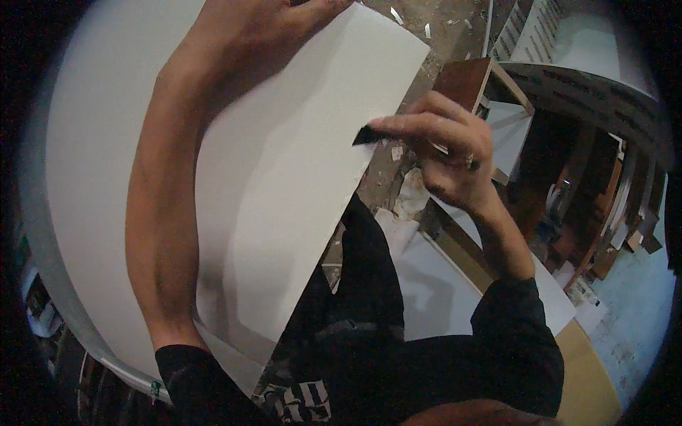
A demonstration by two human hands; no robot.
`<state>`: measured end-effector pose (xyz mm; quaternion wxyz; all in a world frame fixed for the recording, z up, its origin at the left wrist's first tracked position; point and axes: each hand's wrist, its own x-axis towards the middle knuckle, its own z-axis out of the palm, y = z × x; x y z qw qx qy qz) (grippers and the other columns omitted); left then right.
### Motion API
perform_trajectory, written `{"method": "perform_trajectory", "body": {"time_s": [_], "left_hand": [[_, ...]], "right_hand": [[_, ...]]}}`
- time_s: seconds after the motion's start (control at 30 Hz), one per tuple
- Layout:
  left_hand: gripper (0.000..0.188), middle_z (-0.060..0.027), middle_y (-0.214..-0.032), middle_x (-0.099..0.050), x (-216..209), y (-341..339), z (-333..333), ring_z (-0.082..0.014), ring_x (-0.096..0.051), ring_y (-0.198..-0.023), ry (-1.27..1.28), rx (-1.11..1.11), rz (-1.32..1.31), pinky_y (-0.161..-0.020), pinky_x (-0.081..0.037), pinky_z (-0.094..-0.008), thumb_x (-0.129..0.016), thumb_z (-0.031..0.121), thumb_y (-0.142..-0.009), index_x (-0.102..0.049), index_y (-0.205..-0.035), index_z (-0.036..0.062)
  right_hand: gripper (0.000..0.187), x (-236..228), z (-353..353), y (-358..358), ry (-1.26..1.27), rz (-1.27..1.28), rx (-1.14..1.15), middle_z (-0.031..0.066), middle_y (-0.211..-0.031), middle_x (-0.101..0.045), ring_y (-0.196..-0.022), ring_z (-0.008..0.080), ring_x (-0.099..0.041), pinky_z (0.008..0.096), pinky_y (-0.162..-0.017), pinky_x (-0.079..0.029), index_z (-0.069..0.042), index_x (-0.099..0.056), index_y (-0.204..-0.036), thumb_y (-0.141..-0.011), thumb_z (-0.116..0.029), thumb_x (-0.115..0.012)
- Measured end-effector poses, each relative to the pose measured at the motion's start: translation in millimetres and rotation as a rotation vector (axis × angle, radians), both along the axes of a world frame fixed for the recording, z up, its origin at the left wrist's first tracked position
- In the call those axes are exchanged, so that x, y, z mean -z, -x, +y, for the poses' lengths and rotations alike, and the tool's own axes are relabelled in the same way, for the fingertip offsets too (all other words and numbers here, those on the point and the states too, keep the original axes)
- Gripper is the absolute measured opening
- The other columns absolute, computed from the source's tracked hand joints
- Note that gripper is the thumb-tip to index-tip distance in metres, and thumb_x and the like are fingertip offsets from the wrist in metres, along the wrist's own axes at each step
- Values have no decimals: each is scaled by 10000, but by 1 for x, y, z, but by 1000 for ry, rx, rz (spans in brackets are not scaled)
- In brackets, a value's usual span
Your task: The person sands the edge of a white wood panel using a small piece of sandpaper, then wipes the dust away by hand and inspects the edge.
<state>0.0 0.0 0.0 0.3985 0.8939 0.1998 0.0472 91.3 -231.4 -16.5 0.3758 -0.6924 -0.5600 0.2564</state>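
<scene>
Pressing down on the white panel (284,177) with our left hand (249,28) at twelve o'clock, we are spreading the fingers flat over its far end, so this grip is open and bearing on the surface rather than closing around anything. Our right hand (447,153), at about two o'clock, is pinching a small dark blade (368,135) in a narrow, closed grip, and its tip is meeting the panel's right-hand edge. The panel is lying across a larger white sheet (92,156) that fills the left side, with its lower end reaching towards our lap at six o'clock.

We are judging the panel to be light and stiff, holding a straight edge, yet smooth enough to slide unless pinned. Its cut edge and face look easily dented or scuffed, so we are favouring flat palm pressure well away from the blade. Scraps are littering the floor (383,177) at one o'clock.
</scene>
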Motion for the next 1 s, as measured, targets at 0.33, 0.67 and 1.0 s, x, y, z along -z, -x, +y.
{"method": "perform_trajectory", "body": {"time_s": [0.33,0.67,1.0], "left_hand": [[302,-196,-716,-628,7,12,12,-261,-585,-638,-81,50,-118,-593,-475,-396,-601,227,-871,-648,-830,-68],[311,-214,-776,-669,-17,27,-9,-262,-607,-644,-61,-13,-12,-618,-495,-398,-561,222,-879,-667,-887,-71],[294,-195,-748,-655,-25,25,-13,-271,-597,-644,-23,-20,25,-620,-490,-395,-572,219,-883,-672,-879,-58]], "right_hand": [[469,-3,-5,30,-15,96,5,70,-805,-604,-715,188,-596,305,-646,-486,-75,-715,-1026,-618,79,-545],[227,8,6,13,-178,102,250,95,-988,-675,-962,171,-652,272,-885,-497,23,-664,-1048,-846,77,-576],[231,-1,-13,32,-234,188,426,109,-1071,-672,-1008,182,-635,290,-912,-488,25,-622,-1108,-882,48,-580]]}}
